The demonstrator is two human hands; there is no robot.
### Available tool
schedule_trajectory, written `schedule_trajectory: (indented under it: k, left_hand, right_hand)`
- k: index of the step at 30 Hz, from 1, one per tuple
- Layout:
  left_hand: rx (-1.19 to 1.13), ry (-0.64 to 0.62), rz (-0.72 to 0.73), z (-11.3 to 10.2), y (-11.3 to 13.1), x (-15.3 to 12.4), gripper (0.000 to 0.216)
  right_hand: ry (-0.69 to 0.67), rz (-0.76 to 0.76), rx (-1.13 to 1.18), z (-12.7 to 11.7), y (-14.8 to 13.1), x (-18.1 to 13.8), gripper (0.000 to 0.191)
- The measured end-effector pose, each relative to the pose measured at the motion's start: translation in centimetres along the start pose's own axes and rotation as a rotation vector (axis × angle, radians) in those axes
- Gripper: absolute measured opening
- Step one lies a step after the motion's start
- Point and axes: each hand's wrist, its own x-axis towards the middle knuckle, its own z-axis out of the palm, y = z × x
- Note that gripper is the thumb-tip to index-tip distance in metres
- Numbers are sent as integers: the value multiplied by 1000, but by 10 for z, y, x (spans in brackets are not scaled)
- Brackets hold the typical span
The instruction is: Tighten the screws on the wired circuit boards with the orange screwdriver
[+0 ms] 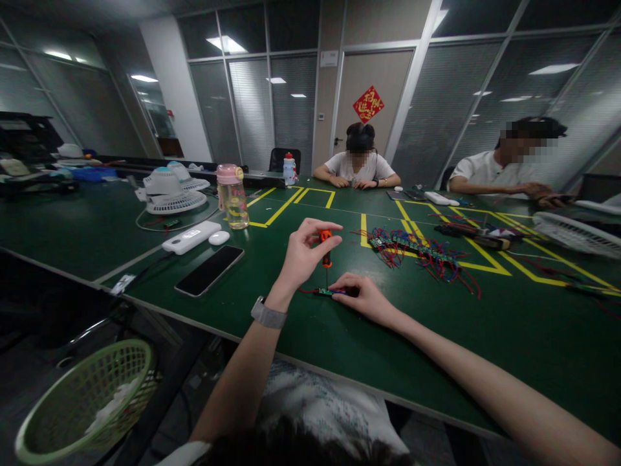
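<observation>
An orange-and-black screwdriver (326, 255) stands upright, its thin shaft pointing down at a small green circuit board (324, 292). My left hand (305, 251), with a grey watch band on the wrist, has its fingers curled around the screwdriver's handle. Low on the table, my right hand (361, 296) pinches the board's right end. Red wire trails from the board's left side, and some blue and red wire shows by my right fingertips. Whether the screwdriver's tip sits in a screw or terminal is too small to tell.
A heap of wired circuit boards (417, 249) lies right of my hands. To the left are a phone (209, 270), a white power bank (192, 237), a pink-lidded bottle (233, 200) and white fans (174, 188). A green basket (87, 401) stands below. Two people sit across the table.
</observation>
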Motion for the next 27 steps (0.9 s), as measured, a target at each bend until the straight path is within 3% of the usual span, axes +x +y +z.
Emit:
schedule_trajectory:
  k: [2,7,13,19,24,27]
  left_hand:
    - [22,-3,6,-1,0,1,24]
    - [-238,-137,-78,1,1,-1,31]
    - [12,5,-1,-1,2,-1,21]
    - [-158,-70,-57,0,2,0,28]
    - [25,19,-12,-1,1,0,23]
    - [-42,-30,-16,-1,0,0,26]
  right_hand:
    - [1,-1,0,0,0,0,17]
    - [3,9,-13,1,0,0,17]
    - [3,6,1,1,0,0,17]
    - [-3,9,12,1,1,0,17]
    - [-2,6,4,0,0,0,16]
    - [-2,9,6,0,0,0,16]
